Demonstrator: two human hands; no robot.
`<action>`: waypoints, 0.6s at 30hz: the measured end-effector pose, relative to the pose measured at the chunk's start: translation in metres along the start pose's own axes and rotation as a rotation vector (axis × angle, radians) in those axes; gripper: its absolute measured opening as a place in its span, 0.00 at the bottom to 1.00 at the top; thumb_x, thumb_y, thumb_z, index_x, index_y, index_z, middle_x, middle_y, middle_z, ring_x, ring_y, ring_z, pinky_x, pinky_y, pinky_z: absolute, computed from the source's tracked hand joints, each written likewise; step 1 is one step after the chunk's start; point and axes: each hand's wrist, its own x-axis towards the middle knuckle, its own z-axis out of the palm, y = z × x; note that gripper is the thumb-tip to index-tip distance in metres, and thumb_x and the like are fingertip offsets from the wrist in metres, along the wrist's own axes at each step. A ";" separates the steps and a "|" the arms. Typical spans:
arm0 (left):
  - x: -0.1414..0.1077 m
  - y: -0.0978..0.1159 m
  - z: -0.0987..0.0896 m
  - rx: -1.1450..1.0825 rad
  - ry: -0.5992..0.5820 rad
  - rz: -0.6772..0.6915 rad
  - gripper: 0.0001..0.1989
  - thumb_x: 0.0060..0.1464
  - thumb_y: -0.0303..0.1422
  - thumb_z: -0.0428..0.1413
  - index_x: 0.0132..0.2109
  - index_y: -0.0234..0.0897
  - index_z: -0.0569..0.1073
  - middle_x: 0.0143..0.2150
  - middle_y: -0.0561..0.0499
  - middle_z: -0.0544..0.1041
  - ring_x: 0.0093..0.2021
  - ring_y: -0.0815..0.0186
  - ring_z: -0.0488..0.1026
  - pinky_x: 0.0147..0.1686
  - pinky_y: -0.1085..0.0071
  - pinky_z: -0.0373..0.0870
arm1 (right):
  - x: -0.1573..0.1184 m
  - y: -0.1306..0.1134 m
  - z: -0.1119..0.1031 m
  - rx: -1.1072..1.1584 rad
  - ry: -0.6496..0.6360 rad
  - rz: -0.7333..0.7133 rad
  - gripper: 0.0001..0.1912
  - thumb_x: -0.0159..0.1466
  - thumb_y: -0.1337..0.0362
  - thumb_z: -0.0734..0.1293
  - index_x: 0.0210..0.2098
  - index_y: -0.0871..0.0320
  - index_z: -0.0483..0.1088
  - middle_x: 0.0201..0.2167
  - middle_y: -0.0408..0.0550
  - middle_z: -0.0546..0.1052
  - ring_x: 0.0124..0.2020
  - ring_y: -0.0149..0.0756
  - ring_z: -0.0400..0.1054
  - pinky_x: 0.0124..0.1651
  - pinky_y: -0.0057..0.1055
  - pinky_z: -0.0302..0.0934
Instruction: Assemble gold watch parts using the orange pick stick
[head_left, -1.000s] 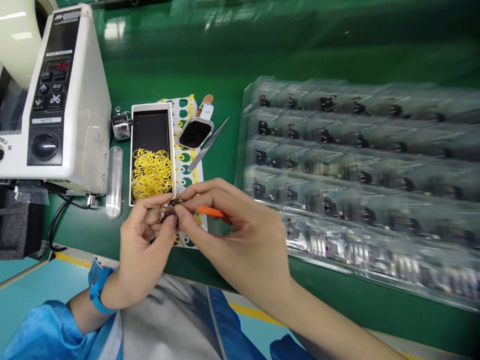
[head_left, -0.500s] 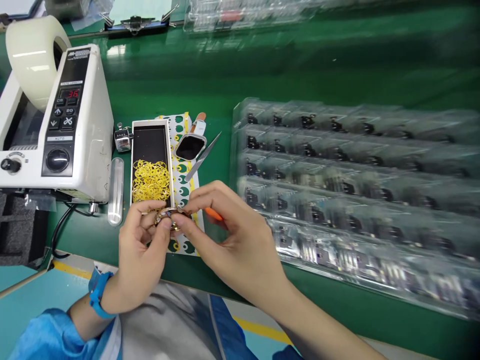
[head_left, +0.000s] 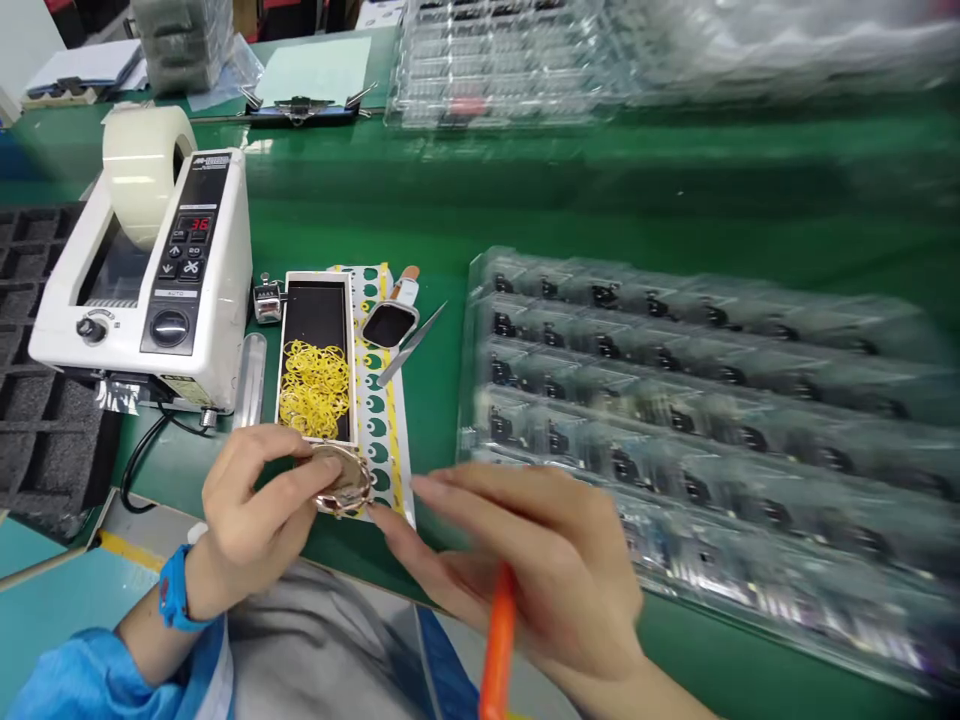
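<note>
My left hand (head_left: 259, 505) grips a round, gold-rimmed watch case (head_left: 343, 480) just below the white box, its fingers and thumb closed on the edge. To the right is my right hand (head_left: 536, 560), slightly blurred, with thumb and index finger spread apart near the case. An orange pen-like tool (head_left: 498, 645) is tucked in its palm; the tool's tip is hidden. Yellow rings (head_left: 313, 390) lie heaped in the white box (head_left: 352, 330) beyond my left hand. A sheet with green cut-outs (head_left: 399, 480) lies beside the box, and grey tweezers (head_left: 411, 345) rest partly on it.
A tape dispenser (head_left: 225, 230) stands at left, with a black foam tray (head_left: 45, 440) beside it. A smartwatch (head_left: 390, 324) and a tally counter (head_left: 268, 300) lie near the box. A large clear tray of small dark parts (head_left: 585, 390) fills the right side.
My right hand has moved off the case, rightward and down, showing more of the orange tool. My left hand now holds the case alone, with its face turned up. The view has shifted.
</note>
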 end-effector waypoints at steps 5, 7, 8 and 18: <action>-0.004 -0.004 -0.004 0.024 -0.027 0.044 0.13 0.53 0.16 0.55 0.40 0.37 0.75 0.35 0.49 0.76 0.38 0.64 0.76 0.37 0.68 0.76 | 0.012 -0.003 0.010 -0.051 -0.095 -0.181 0.09 0.67 0.68 0.66 0.47 0.57 0.69 0.35 0.51 0.77 0.29 0.35 0.71 0.26 0.30 0.67; -0.005 -0.004 -0.004 0.011 -0.044 0.033 0.12 0.54 0.17 0.54 0.40 0.38 0.75 0.35 0.49 0.77 0.38 0.64 0.76 0.36 0.67 0.75 | 0.014 -0.005 0.012 -0.006 -0.128 -0.198 0.08 0.67 0.72 0.65 0.46 0.58 0.68 0.35 0.51 0.77 0.30 0.34 0.72 0.28 0.30 0.68; -0.005 -0.004 -0.003 0.006 -0.051 0.022 0.12 0.55 0.17 0.54 0.40 0.38 0.75 0.35 0.50 0.77 0.37 0.63 0.76 0.36 0.67 0.75 | 0.014 -0.006 0.012 0.018 -0.137 -0.199 0.08 0.67 0.73 0.65 0.45 0.58 0.68 0.35 0.50 0.78 0.31 0.34 0.73 0.30 0.31 0.69; 0.002 0.004 -0.002 0.043 -0.160 0.017 0.07 0.55 0.21 0.56 0.39 0.35 0.75 0.32 0.48 0.79 0.32 0.64 0.73 0.32 0.67 0.71 | 0.010 -0.005 0.011 -0.003 -0.142 -0.246 0.06 0.66 0.75 0.65 0.40 0.60 0.68 0.32 0.51 0.78 0.29 0.35 0.70 0.29 0.30 0.66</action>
